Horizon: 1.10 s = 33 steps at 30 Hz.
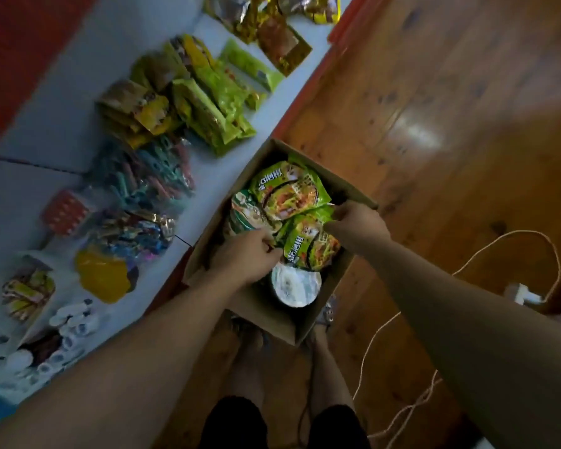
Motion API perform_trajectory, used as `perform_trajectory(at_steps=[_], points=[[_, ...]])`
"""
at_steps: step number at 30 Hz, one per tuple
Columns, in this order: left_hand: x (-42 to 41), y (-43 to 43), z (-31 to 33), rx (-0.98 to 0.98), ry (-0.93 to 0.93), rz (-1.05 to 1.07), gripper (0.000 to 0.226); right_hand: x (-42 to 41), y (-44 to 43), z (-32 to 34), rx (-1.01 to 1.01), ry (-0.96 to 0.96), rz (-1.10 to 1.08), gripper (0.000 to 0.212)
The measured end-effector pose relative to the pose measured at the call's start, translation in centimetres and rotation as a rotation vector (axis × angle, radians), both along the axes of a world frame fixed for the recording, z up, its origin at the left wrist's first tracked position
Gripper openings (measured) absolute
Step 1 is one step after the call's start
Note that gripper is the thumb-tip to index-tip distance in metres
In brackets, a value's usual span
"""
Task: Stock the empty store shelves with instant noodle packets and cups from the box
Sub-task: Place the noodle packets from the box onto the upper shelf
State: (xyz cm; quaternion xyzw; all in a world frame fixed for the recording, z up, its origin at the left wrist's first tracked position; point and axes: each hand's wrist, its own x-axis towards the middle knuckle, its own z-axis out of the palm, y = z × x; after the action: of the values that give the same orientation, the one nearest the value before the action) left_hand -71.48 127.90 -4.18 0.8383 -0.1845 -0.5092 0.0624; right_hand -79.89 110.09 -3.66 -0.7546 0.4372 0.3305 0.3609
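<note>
An open cardboard box [308,322] sits on the wooden floor against the shelf edge. Inside lie two green noodle packets, one at the far side [289,189] and a nearer one [311,244], plus a pale green-white packet [245,215] and a cup with a white lid [295,286]. My left hand [243,257] reaches into the box and pinches the near edge of the nearer green packet. My right hand [357,222] grips that same packet's far right corner. Green and yellow noodle packets [208,102] lie stacked on the white shelf [62,102].
The shelf also carries bags of coloured pegs [149,176], a red-white pack [65,212], a yellow pouch [104,277] and small white items [75,319]. A white cable and plug [525,296] lie on the floor to the right. My legs stand just under the box.
</note>
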Motion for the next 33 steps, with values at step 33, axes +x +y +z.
perform_trajectory(at_steps=[33], points=[[5.4, -6.8, -17.7, 0.054, -0.199, 0.105, 0.095, -3.9, 1.9, -17.6, -0.278, -0.041, 0.261, 0.061]])
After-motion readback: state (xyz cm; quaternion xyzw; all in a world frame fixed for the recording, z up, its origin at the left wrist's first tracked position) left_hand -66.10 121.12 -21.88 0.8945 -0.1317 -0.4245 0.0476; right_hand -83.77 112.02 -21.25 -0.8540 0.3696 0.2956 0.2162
